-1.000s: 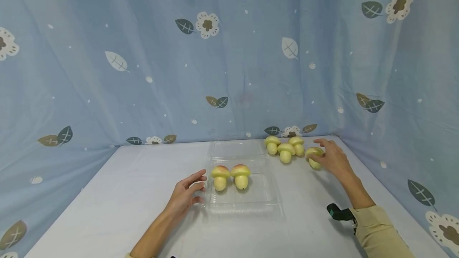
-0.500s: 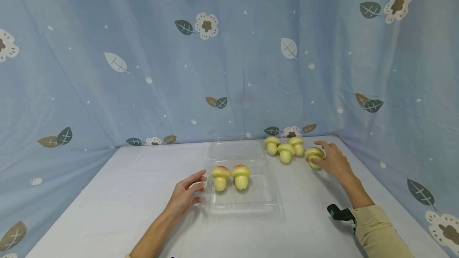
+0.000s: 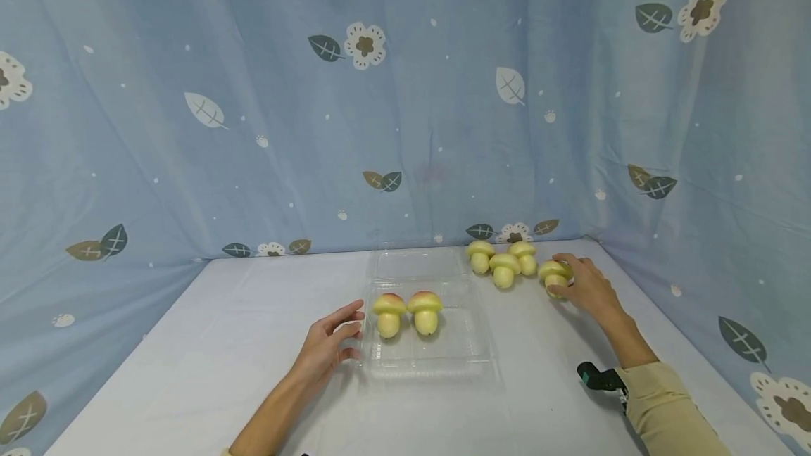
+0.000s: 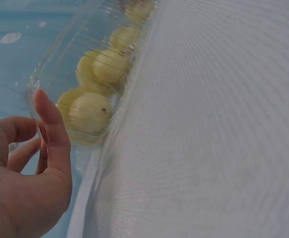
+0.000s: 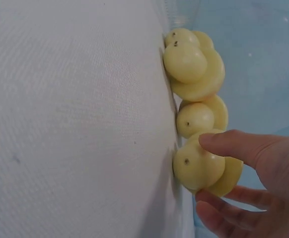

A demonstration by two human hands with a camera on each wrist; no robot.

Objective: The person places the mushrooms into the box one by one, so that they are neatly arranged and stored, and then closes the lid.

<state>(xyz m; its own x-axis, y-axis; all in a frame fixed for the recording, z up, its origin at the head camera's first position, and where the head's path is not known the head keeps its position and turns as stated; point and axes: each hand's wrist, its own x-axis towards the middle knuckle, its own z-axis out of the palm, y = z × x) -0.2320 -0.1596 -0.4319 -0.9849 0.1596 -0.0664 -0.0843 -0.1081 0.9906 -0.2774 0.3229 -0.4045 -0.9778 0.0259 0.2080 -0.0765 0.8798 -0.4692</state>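
Note:
At the right end of the group, a pale yellow-green toy mushroom (image 3: 555, 270) is pinched by my right hand (image 3: 591, 288). The right wrist view shows the thumb on the stem of this mushroom (image 5: 199, 166) and the fingers along its other side. My left hand (image 3: 322, 345) rests with relaxed fingers at the left edge of a clear plastic clamshell box (image 3: 462, 333). Two toy mushrooms with reddish caps, a left one (image 3: 389, 315) and a right one (image 3: 426, 312), lie side by side in the box. In the left wrist view, my left thumb overlaps the box wall (image 4: 35, 84).
Several more toy mushrooms (image 3: 504, 270) lie close together at the back, right of the raised clear lid (image 3: 418, 264). A white cloth (image 3: 266, 315) covers the table. Behind and to the right hangs a blue patterned curtain (image 3: 431, 125). A black device (image 3: 598, 376) sits at my right wrist.
My right thumb and fingers have closed in on the rightmost mushroom, which stays in its place. The left hand and the box have not moved.

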